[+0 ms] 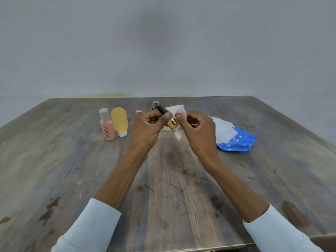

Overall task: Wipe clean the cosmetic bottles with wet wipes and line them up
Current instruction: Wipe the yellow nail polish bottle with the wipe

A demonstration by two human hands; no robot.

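1. Head view, your hands: your left hand (149, 128) grips a small gold bottle (171, 123) with a black cap (162, 109), fingers curled round it just below the cap. It is held tilted above the middle of the table (181, 197), cap pointing toward the far edge, probably so its lower body is open to wiping.
2. Your right hand (198, 131) pinches a white wet wipe (177, 110) between thumb and fingertips, pressing it against the bottle's right side. The wipe stands up behind the bottle and a loose end hangs below it. This looks like the wiping step under way.
3. Head view, toward the far left of the table: a pink bottle (107, 130) with a pale cap stands upright, and just beside it a yellow tube (119, 121) stands on its white cap. Side by side like this, they may be the start of the line, though you cannot tell if they have been wiped.
4. Behind your left hand, near the far edge, a pink cap (139, 111) and a clear spray top (155, 104) show; their bottles are hidden.
5. Toward the right edge lies a blue wipes pack (236, 142), open, with white wipes (224, 130) pulled up out of it, within easy reach of your right hand.
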